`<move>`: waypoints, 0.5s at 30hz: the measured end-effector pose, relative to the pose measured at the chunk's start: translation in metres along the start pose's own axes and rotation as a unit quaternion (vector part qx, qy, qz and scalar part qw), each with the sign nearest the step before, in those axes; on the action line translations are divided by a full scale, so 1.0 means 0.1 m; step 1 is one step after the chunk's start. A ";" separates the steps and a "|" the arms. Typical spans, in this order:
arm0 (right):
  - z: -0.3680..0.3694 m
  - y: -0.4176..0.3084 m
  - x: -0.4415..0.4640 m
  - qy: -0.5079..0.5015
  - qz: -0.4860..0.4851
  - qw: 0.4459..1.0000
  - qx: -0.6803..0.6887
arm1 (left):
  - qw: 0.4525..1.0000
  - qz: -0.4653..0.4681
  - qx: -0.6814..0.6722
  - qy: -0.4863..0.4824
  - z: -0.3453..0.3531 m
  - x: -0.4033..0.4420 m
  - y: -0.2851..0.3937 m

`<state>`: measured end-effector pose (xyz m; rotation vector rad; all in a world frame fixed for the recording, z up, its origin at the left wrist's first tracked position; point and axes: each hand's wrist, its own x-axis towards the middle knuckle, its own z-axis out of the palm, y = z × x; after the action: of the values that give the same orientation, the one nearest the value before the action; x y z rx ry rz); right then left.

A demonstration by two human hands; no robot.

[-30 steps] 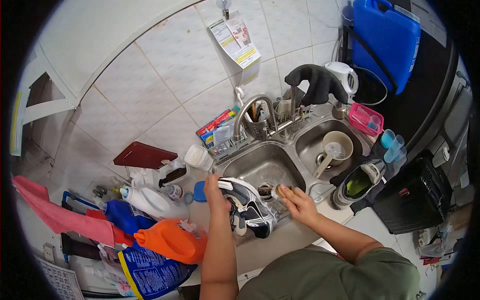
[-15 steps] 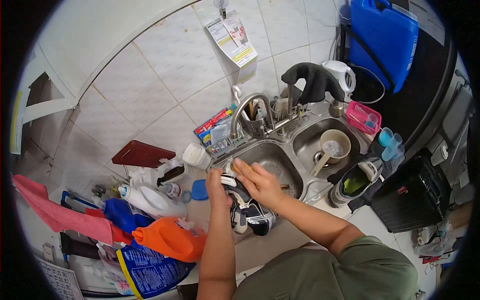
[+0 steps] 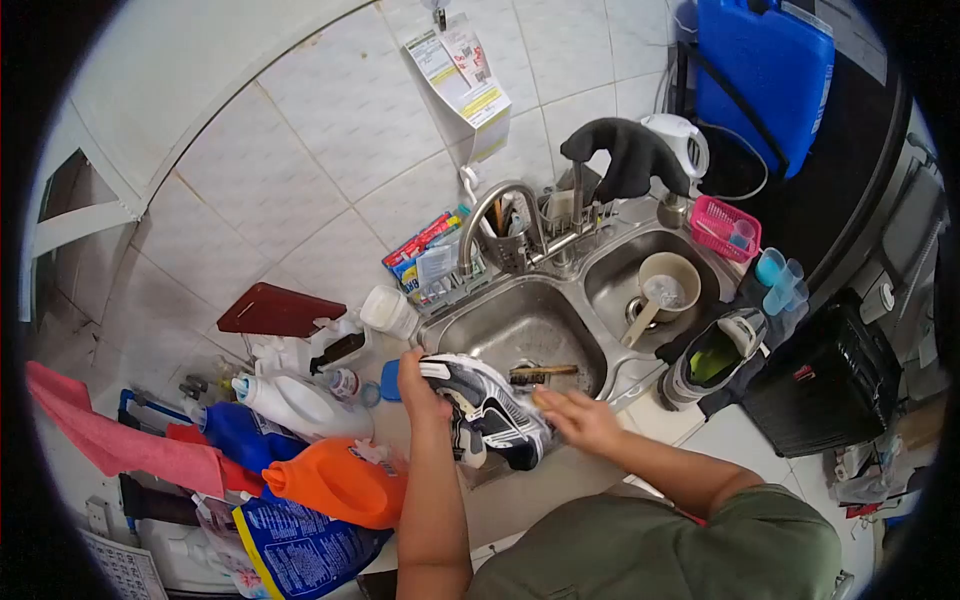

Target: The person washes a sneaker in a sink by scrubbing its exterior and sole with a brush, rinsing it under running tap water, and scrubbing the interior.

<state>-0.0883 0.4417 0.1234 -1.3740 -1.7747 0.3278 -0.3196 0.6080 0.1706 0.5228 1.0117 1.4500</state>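
Observation:
My left hand [image 3: 424, 392] grips one end of a grey, black and white sneaker [image 3: 490, 408], which is tilted over the front edge of the left sink basin [image 3: 520, 320]. At the sneaker's other side, my right hand [image 3: 582, 420] is closed around what looks like a small scrub brush, mostly hidden by the fingers and blurred. Inside the basin, just beyond the sneaker, lies a brush with a wooden handle [image 3: 545, 371]. A second sneaker [image 3: 708, 365] with a yellow-green insole stands on the counter to the right.
A beige dipper [image 3: 668, 285] sits in the right basin, and the faucet [image 3: 500, 195] arches over the left one. Detergent bottles, including an orange one [image 3: 345, 482], crowd the left side. A pink basket [image 3: 722, 225] stands behind the right basin.
My right hand has moved right and toward me, from the sneaker's far end to its right side. The sneaker's upper and the brush in the basin are now more exposed.

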 end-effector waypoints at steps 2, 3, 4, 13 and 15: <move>-0.04 0.02 -0.12 -0.015 0.014 1.000 0.004 | 1.000 -0.016 -0.008 -0.008 -0.05 0.00 0.02; -0.02 -0.02 -0.06 0.040 -0.027 0.998 0.027 | 1.000 -0.013 -0.008 -0.011 -0.03 -0.01 0.02; 0.01 -0.07 0.02 0.094 -0.069 0.992 0.050 | 1.000 -0.009 -0.008 -0.015 -0.01 -0.03 0.02; 0.05 -0.36 0.58 0.117 -0.123 0.985 -0.011 | 0.992 0.104 0.062 -0.031 0.17 -0.20 0.00; -0.05 -0.36 0.52 0.131 -0.133 0.982 0.021 | 0.987 0.131 0.084 -0.047 0.24 -0.28 -0.01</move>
<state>-0.1103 0.4735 0.1739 -1.0785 -1.6928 0.0357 -0.2946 0.5875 0.1894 0.8652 1.0235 1.5627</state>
